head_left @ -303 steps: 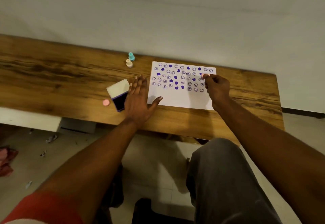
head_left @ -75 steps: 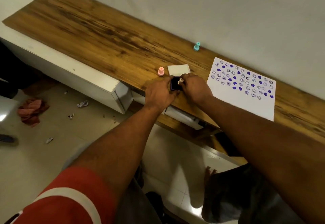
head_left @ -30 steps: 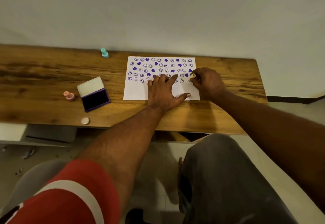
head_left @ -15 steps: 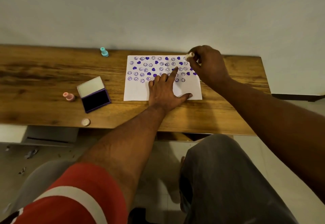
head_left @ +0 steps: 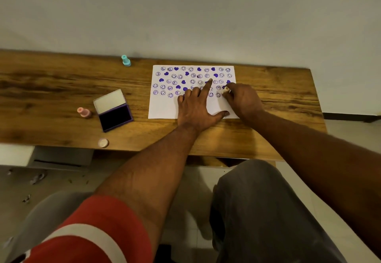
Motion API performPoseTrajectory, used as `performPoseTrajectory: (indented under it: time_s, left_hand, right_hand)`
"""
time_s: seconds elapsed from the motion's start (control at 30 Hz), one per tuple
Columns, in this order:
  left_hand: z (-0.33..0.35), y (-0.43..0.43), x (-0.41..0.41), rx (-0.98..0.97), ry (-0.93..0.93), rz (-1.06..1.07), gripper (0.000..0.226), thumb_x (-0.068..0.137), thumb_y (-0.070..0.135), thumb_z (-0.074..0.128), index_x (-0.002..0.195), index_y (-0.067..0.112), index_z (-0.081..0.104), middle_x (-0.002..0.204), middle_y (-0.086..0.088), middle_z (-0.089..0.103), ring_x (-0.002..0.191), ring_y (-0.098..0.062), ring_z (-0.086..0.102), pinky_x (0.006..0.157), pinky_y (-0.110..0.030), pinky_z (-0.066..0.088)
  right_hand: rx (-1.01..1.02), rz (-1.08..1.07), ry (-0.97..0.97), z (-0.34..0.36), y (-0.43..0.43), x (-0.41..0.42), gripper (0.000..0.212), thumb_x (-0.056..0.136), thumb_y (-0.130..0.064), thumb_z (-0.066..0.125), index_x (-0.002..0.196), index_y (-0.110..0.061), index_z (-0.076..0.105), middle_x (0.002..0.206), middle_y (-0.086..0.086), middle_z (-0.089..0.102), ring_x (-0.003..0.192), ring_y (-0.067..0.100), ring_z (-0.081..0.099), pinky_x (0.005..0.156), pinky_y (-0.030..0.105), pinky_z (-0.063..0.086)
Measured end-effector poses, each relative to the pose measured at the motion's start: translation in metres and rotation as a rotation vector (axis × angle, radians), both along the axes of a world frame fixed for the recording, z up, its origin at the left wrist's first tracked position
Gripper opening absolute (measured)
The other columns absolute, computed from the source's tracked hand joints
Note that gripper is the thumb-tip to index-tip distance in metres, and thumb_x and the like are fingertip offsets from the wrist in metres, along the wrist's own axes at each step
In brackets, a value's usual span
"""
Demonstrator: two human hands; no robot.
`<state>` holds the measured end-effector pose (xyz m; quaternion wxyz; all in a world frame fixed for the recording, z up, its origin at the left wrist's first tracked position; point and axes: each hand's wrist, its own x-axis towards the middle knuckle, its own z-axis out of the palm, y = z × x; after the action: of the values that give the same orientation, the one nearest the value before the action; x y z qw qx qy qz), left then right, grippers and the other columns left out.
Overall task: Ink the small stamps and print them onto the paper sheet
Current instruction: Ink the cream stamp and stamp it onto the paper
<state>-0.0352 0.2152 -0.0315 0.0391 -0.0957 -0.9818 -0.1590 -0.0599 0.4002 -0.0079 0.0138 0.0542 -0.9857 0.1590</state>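
I see the paper sheet (head_left: pixel 165 106) lying flat on the wooden tabletop (head_left: pixel 51 89), its far edge close to the wall. Rows of purple smiley and heart prints fill the far half of the sheet; the near strip is bare. My left hand (head_left: pixel 198 108) lies palm down on the sheet, fingers (head_left: pixel 208 85) spread and empty, the index finger stretched out among the prints and the thumb resting along the sheet's near edge. My right hand (head_left: pixel 244 99) sits at the right side of the sheet, just beside the left hand, its fingers pinched around a small cream stamp (head_left: pixel 226 90). The stamp's lower end is at the right end of the lowest row of prints; I cannot tell whether it is pressing the paper.

Left of the sheet, well apart from it, the ink pad (head_left: pixel 115 116) stands open with its white lid raised and the dark pad facing up. A pink stamp (head_left: pixel 84 112) stands just left of the ink pad. A small round pale cap (head_left: pixel 103 143) lies near the tabletop's front edge, on the near side of the ink pad. A teal stamp (head_left: pixel 126 60) stands upright beyond the sheet's far left corner, close to the wall.
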Motion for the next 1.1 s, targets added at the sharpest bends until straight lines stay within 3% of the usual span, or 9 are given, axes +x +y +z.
performPoseTrajectory:
  time_s: [0.43, 0.5, 0.6, 0.67, 0.73, 0.83, 0.93, 1.1]
  left_hand:
    - [-0.001, 0.0, -0.001, 0.026, 0.005, 0.002, 0.121, 0.069, 0.099, 0.045, 0.165, 0.031, 0.018, 0.135, -0.004, 0.056, 0.122, -0.029, 0.048, 0.1, -0.048, 0.036]
    - [-0.002, 0.0, 0.0, 0.019, 0.015, 0.009, 0.121, 0.069, 0.099, 0.044, 0.165, 0.031, 0.018, 0.135, -0.005, 0.056, 0.122, -0.029, 0.049, 0.099, -0.048, 0.036]
    - [-0.004, 0.0, 0.0, 0.018, 0.019, -0.001, 0.121, 0.07, 0.099, 0.042, 0.166, 0.029, 0.016, 0.137, -0.006, 0.056, 0.122, -0.029, 0.049, 0.1, -0.049, 0.037]
    - [-0.004, 0.0, 0.001, 0.029, 0.029, -0.002, 0.121, 0.072, 0.098, 0.043, 0.166, 0.027, 0.015, 0.139, -0.007, 0.055, 0.123, -0.029, 0.049, 0.101, -0.05, 0.038]
    - [-0.003, 0.0, 0.002, 0.026, 0.057, -0.001, 0.119, 0.074, 0.096, 0.045, 0.166, 0.026, 0.017, 0.138, -0.007, 0.055, 0.122, -0.029, 0.05, 0.101, -0.05, 0.039]
    - [-0.001, 0.0, 0.005, 0.022, 0.123, -0.003, 0.114, 0.076, 0.094, 0.046, 0.164, 0.024, 0.026, 0.132, -0.005, 0.056, 0.116, -0.025, 0.051, 0.098, -0.047, 0.041]
    - [0.002, -0.001, 0.008, 0.068, 0.147, -0.015, 0.106, 0.079, 0.09, 0.048, 0.161, 0.024, 0.034, 0.131, -0.004, 0.058, 0.117, -0.024, 0.052, 0.098, -0.046, 0.04]
    - [0.007, -0.026, 0.016, 0.096, 0.162, -0.033, 0.095, 0.084, 0.083, 0.053, 0.157, 0.024, 0.041, 0.132, -0.004, 0.059, 0.117, -0.024, 0.053, 0.097, -0.046, 0.043]
  right_hand:
    - [0.026, 0.042, -0.049, 0.006, 0.003, -0.006, 0.031, 0.102, -0.033, 0.058, 0.12, -0.01, 0.067, 0.105, 0.016, 0.074, 0.096, 0.037, 0.067, 0.073, 0.037, 0.046]
    - [-0.104, -0.029, -0.024, 0.01, 0.007, -0.005, 0.029, 0.1, -0.034, 0.062, 0.117, -0.012, 0.071, 0.099, 0.011, 0.076, 0.089, 0.03, 0.069, 0.067, 0.03, 0.044]
    - [-0.44, -0.38, 0.103, 0.017, 0.013, 0.0, 0.028, 0.097, -0.038, 0.064, 0.111, -0.015, 0.073, 0.088, -0.002, 0.074, 0.081, 0.018, 0.07, 0.063, 0.021, 0.046]
    - [-0.703, -0.531, 0.025, 0.015, 0.017, 0.002, 0.028, 0.098, -0.039, 0.066, 0.109, -0.015, 0.074, 0.091, -0.004, 0.075, 0.082, 0.012, 0.072, 0.071, 0.027, 0.057]
    - [-0.827, -0.541, -0.101, 0.013, 0.02, 0.007, 0.028, 0.096, -0.038, 0.071, 0.108, -0.013, 0.074, 0.091, -0.002, 0.076, 0.078, 0.007, 0.073, 0.074, 0.036, 0.061]
    - [-0.776, -0.511, -0.116, 0.012, 0.023, 0.009, 0.031, 0.092, -0.038, 0.074, 0.106, -0.01, 0.076, 0.094, 0.004, 0.078, 0.086, 0.021, 0.075, 0.083, 0.045, 0.062]
    - [-0.711, -0.498, -0.132, 0.016, 0.015, 0.01, 0.035, 0.088, -0.042, 0.077, 0.105, -0.012, 0.077, 0.096, 0.005, 0.078, 0.089, 0.025, 0.075, 0.083, 0.046, 0.062]
    - [-0.564, -0.432, -0.138, 0.027, -0.002, 0.005, 0.042, 0.088, -0.047, 0.076, 0.112, -0.012, 0.077, 0.106, 0.003, 0.076, 0.089, 0.022, 0.072, 0.064, 0.028, 0.055]
